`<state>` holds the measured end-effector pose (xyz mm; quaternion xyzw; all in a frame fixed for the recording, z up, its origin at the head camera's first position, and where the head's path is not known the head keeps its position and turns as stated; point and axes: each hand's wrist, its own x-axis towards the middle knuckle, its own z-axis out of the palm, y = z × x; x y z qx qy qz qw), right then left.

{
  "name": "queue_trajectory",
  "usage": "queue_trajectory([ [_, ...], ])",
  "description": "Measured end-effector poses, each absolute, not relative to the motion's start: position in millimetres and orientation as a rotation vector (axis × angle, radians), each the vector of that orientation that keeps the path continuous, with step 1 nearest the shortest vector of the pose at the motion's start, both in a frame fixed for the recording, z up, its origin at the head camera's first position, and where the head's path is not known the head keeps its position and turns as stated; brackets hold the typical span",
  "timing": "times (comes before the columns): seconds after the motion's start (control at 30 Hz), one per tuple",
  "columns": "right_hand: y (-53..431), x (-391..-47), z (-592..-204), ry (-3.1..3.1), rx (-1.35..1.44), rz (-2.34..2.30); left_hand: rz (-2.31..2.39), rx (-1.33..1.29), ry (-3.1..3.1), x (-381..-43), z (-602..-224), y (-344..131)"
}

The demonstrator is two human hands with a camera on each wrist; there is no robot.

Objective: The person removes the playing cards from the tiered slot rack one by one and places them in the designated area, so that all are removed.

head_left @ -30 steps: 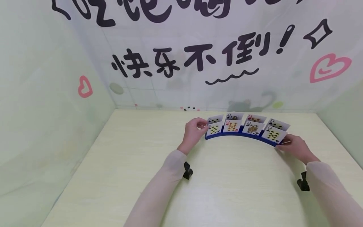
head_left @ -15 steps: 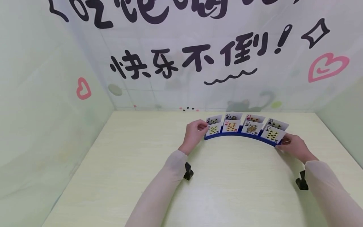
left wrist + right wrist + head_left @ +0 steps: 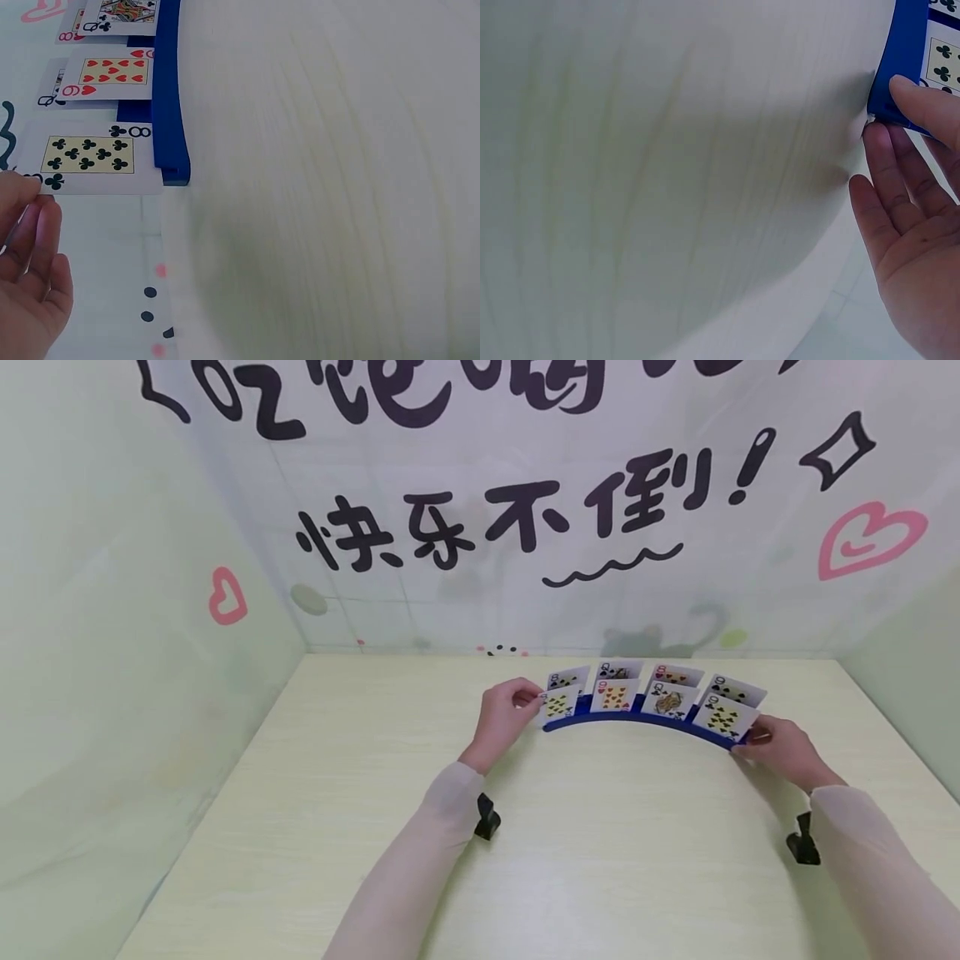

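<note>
A curved blue card holder [image 3: 622, 717] stands on the table, with two rows of playing cards leaning back in it. At its left end my left hand [image 3: 501, 717] pinches the eight of clubs [image 3: 90, 156] by its outer top corner between thumb and fingers. The card's lower edge is right at the blue rim in the left wrist view. Beside it in the front row are a hearts card [image 3: 615, 697] and a queen of clubs [image 3: 667, 700]. My right hand [image 3: 787, 752] grips the holder's right end, thumb on the front face, near a clubs card [image 3: 723, 718].
Behind the front row stand a spade queen [image 3: 619, 669], a red eight [image 3: 672, 675] and other cards. The pale wooden table [image 3: 600, 827] meets a printed cloth backdrop [image 3: 420, 610] behind the holder. Black wrist mounts [image 3: 487, 818] hang under both sleeves.
The left hand has shifted slightly left with the eight of clubs, which now sits further left, baring more blue holder beside it. The right hand keeps its hold on the holder's end.
</note>
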<state>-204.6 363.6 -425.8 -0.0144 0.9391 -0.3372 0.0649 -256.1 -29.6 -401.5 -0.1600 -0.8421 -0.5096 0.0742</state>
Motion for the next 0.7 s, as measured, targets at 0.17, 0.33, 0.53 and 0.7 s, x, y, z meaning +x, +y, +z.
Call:
queue_trajectory([
  [0.17,363,-204,-426,2.841,-0.047,-1.020,-1.490,-0.488,-2.516,-255,-398,-42],
  [0.33,364,-203,-426,2.843,-0.046,-1.011,-1.459,-0.496,-2.511,-252,-392,-57],
  [0.53,364,-203,-426,2.834,-0.044,-1.008,-1.414,-0.487,-2.521,-251,-388,-82],
  [0.7,364,-204,-427,2.836,-0.049,-1.014,-1.366,-0.441,-2.568,-252,-385,-105],
])
